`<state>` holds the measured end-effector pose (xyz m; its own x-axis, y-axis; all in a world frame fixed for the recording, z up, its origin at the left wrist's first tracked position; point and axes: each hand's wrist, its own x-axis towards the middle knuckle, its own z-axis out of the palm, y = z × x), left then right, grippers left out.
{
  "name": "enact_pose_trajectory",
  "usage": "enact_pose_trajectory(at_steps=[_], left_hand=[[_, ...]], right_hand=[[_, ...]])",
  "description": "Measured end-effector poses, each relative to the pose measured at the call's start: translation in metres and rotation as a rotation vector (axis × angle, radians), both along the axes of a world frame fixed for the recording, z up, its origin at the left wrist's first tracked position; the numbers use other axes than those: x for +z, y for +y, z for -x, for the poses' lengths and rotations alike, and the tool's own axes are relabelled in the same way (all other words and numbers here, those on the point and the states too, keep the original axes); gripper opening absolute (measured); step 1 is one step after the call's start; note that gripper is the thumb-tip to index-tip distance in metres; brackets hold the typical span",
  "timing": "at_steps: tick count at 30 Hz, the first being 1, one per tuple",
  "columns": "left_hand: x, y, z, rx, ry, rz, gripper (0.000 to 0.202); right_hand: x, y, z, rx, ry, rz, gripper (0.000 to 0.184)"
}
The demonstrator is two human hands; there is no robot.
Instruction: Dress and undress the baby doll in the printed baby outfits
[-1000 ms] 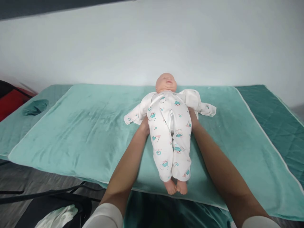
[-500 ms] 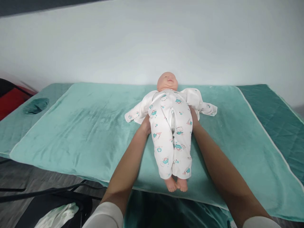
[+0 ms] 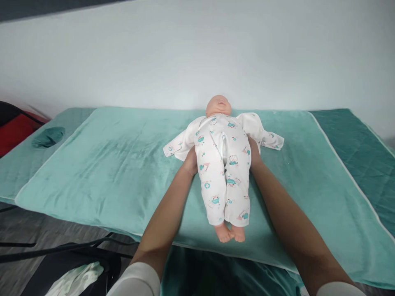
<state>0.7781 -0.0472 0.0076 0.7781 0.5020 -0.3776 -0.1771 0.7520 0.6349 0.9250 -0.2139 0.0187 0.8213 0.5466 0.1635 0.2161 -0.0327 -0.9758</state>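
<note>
A baby doll (image 3: 224, 168) in a white printed sleepsuit lies on its back on a light teal towel (image 3: 123, 164), head toward the wall and bare feet toward me. The sleepsuit's sleeves lie empty and spread out to either side. My left hand (image 3: 190, 161) is pressed against the doll's left flank at the waist, with its fingers tucked behind the body. My right hand (image 3: 254, 155) grips the opposite flank the same way, fingers hidden under the doll.
The towel covers a table with a darker green quilted cover (image 3: 348, 135). A small bunched teal cloth (image 3: 47, 137) lies at the far left, with a red object (image 3: 12, 133) beyond. A black bag with white fabric (image 3: 77, 276) sits on the floor lower left. A pale wall stands behind.
The doll has shifted slightly away from me and lain back; its head tips further back and its feet sit higher in view. Both hands stayed at its sides.
</note>
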Motion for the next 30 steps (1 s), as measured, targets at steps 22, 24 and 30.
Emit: enact_pose_trajectory(at_steps=[22,24,30], left_hand=[[0.007,-0.003,0.007,-0.038,-0.065,-0.016,0.040],[0.008,-0.003,0.008,-0.050,-0.067,0.010,0.043],[0.014,-0.003,0.011,-0.071,-0.072,0.043,0.047]], right_hand=[[-0.033,-0.041,0.021,0.305,-0.675,0.355,0.049],[-0.031,-0.042,0.025,0.297,-0.690,0.356,0.053],[-0.015,-0.044,0.039,0.300,-0.818,0.569,0.044]])
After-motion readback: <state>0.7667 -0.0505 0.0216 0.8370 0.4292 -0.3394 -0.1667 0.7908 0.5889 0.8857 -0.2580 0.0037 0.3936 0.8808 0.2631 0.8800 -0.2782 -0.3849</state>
